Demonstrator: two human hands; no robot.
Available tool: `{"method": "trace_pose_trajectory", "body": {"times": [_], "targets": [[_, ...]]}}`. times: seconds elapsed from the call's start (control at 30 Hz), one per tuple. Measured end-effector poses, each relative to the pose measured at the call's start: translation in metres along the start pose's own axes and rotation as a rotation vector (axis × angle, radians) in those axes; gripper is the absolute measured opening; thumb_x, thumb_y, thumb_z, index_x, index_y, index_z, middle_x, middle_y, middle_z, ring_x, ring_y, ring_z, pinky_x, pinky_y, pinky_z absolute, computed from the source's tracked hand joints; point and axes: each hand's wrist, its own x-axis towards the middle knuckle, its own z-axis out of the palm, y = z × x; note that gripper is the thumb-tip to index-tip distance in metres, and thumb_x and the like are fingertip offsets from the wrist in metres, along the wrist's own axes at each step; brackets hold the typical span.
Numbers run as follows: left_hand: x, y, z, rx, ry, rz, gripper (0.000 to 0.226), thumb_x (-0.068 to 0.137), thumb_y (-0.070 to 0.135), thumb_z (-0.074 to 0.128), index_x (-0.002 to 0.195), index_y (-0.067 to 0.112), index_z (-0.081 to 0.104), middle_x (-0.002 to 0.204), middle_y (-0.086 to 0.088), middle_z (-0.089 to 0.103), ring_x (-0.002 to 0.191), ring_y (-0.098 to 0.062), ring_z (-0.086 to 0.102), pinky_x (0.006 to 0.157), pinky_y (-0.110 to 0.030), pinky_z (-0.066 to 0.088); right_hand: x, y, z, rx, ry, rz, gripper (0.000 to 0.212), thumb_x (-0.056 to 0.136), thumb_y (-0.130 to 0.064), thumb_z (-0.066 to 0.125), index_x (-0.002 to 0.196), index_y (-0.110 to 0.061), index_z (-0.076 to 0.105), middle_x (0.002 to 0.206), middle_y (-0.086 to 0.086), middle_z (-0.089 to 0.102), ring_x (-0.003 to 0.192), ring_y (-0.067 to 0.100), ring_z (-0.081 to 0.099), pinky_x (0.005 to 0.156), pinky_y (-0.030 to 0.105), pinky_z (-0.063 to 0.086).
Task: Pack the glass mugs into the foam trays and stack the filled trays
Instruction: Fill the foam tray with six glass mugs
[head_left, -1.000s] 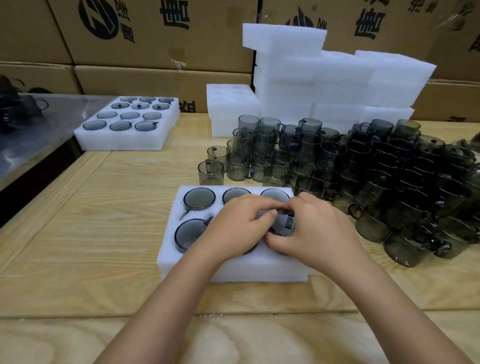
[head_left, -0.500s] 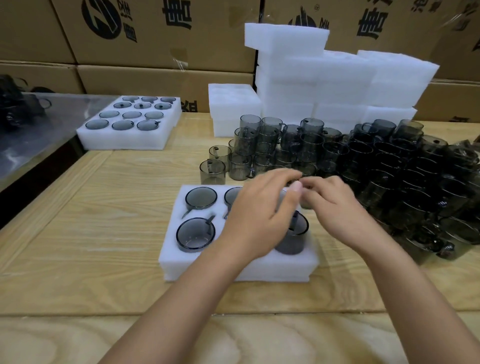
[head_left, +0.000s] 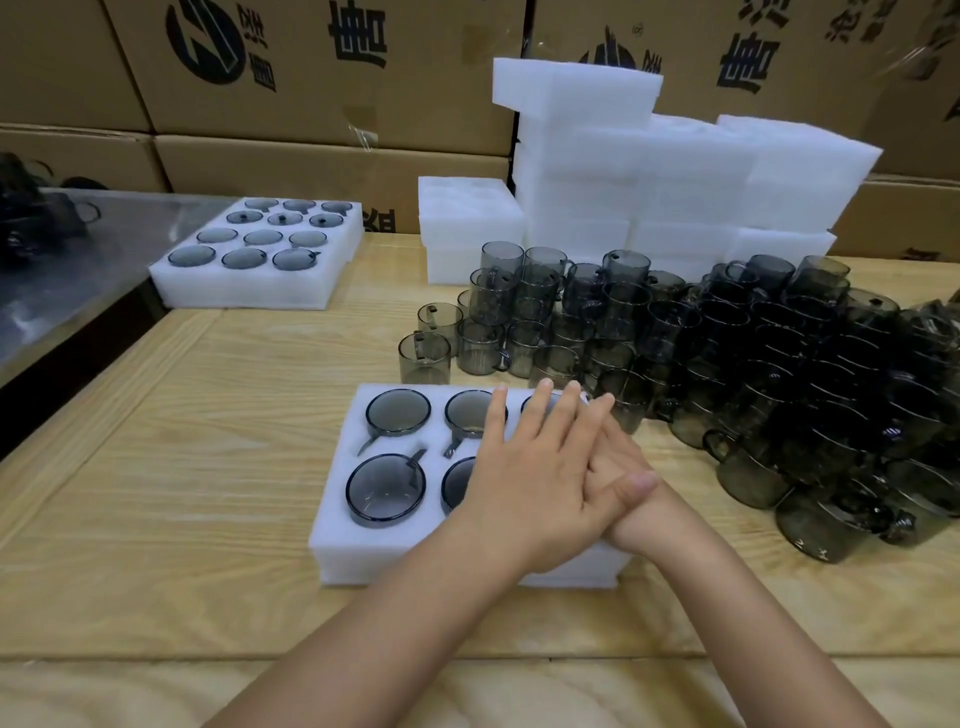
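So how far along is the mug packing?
Done: a filled tray sits back left. In hand: left hand over right hand, pressing flat on the near tray, whose visible slots hold mugs. Left: the big pile of loose mugs and stacked foam trays.

a: where is the near foam tray (head_left: 337, 530)?
b: flat in the middle foreground, white, with round pockets in two rows; four seated mugs (head_left: 398, 412) show in its left and middle pockets, smoky grey glass, rims about level with the foam, handles tucked into narrow slots; its right column is covered, so i cannot tell.
a: and the loose mugs (head_left: 727, 353)?
b: a dense crowd just behind and right of that tray, upright, piled in layers.
a: any tray finished?
b: a filled tray (head_left: 260, 291) lies far left, grey rims in rows of three; blank foam trays (head_left: 623, 182) stand stacked high at the back, with a short stack (head_left: 467, 228) beside them.
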Motion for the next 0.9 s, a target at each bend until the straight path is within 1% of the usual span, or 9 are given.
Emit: {"method": "trace_pose_trajectory", "body": {"times": [0.07, 0.17, 0.27, 0.5, 0.53, 0.6, 0.67, 0.77, 0.9], "targets": [[-0.007, 0.005, -0.002, 0.093, 0.024, -0.020, 0.090, 0.078, 0.072, -0.008, 0.153, 0.024, 0.003, 0.160, -0.010, 0.010, 0.148, -0.023, 0.001, 0.115, -0.051, -0.011, -0.003, -0.005, 0.002, 0.251, 0.086, 0.023, 0.074, 0.084, -0.062, 0.023, 0.148, -0.025, 0.020, 0.152, -0.002, 0.018, 0.141, 0.013, 0.014, 0.116, 0.028, 0.015], [-0.026, 0.008, -0.001, 0.129, 0.035, -0.007, 0.082, 0.086, 0.066, 0.010, 0.146, 0.018, 0.038, 0.142, -0.012, 0.049, 0.131, -0.027, 0.046, 0.109, -0.053, 0.032, -0.008, -0.009, 0.005, 0.656, 0.172, 0.178, 0.047, 0.097, -0.034, 0.043, 0.141, -0.042, 0.028, 0.151, -0.001, 0.025, 0.141, 0.013, 0.023, 0.116, 0.035, 0.023], [-0.040, 0.001, 0.000, 0.098, 0.037, 0.016, 0.080, 0.085, 0.069, 0.017, 0.136, 0.019, 0.052, 0.135, -0.008, 0.057, 0.114, -0.027, 0.060, 0.094, -0.046, 0.049, -0.012, -0.015, 0.006, 0.815, 0.183, 0.280, 0.057, 0.095, -0.034, 0.048, 0.145, -0.042, 0.021, 0.153, -0.005, 0.024, 0.138, 0.009, 0.028, 0.115, 0.035, 0.025], [-0.073, -0.027, -0.015, 0.169, 0.036, 0.019, 0.103, 0.066, 0.083, 0.051, 0.141, 0.012, 0.046, 0.144, -0.014, 0.046, 0.115, -0.023, 0.060, 0.090, -0.038, 0.052, -0.013, -0.056, 0.024, 0.995, 0.257, 0.349, 0.056, 0.096, -0.044, 0.038, 0.148, -0.036, 0.018, 0.149, -0.009, 0.035, 0.134, 0.008, 0.034, 0.113, 0.033, 0.027], [-0.077, -0.031, -0.021, 0.200, -0.025, 0.007, 0.108, 0.067, 0.081, 0.053, 0.148, 0.011, 0.032, 0.149, -0.016, 0.038, 0.124, -0.022, 0.054, 0.097, -0.039, 0.048, -0.011, -0.063, 0.027, 1.010, 0.266, 0.352, 0.055, 0.097, -0.042, 0.038, 0.148, -0.034, 0.019, 0.149, -0.007, 0.035, 0.135, 0.011, 0.034, 0.114, 0.036, 0.027], [-0.086, -0.044, -0.030, 0.312, -0.149, 0.002, 0.118, 0.077, 0.070, 0.052, 0.145, 0.017, -0.028, 0.160, -0.016, -0.005, 0.147, -0.022, 0.011, 0.116, -0.043, 0.014, -0.006, -0.076, 0.033, 1.037, 0.292, 0.337, 0.054, 0.098, -0.037, 0.039, 0.148, -0.029, 0.021, 0.150, -0.005, 0.033, 0.137, 0.011, 0.030, 0.115, 0.037, 0.024], [-0.100, -0.055, -0.036, 0.404, -0.234, -0.090, 0.115, 0.082, 0.060, 0.050, 0.128, 0.026, -0.049, 0.152, -0.006, -0.033, 0.144, -0.023, -0.022, 0.113, -0.051, -0.012, 0.000, -0.089, 0.040, 1.072, 0.339, 0.323, 0.049, 0.099, -0.034, 0.038, 0.146, -0.025, 0.027, 0.150, -0.007, 0.032, 0.139, 0.009, 0.027, 0.116, 0.035, 0.021], [-0.112, -0.075, -0.047, 0.563, -0.210, -0.311, 0.093, 0.082, 0.051, 0.053, 0.139, 0.032, -0.019, 0.149, -0.008, 0.001, 0.141, -0.030, 0.010, 0.110, -0.057, 0.002, 0.012, -0.105, 0.047, 1.126, 0.404, 0.333, 0.044, 0.100, -0.034, 0.036, 0.142, -0.024, 0.035, 0.146, -0.009, 0.038, 0.135, 0.007, 0.031, 0.115, 0.033, 0.023], [-0.110, -0.111, -0.060, 0.494, -0.216, -0.433, 0.084, 0.077, 0.056, 0.057, 0.138, 0.047, 0.000, 0.135, 0.002, 0.020, 0.125, -0.024, 0.031, 0.103, -0.036, 0.031, 0.036, -0.121, 0.053, 1.124, 0.390, 0.302, 0.044, 0.100, -0.035, 0.033, 0.142, -0.023, 0.035, 0.145, -0.008, 0.037, 0.134, 0.009, 0.031, 0.115, 0.035, 0.023]]}}
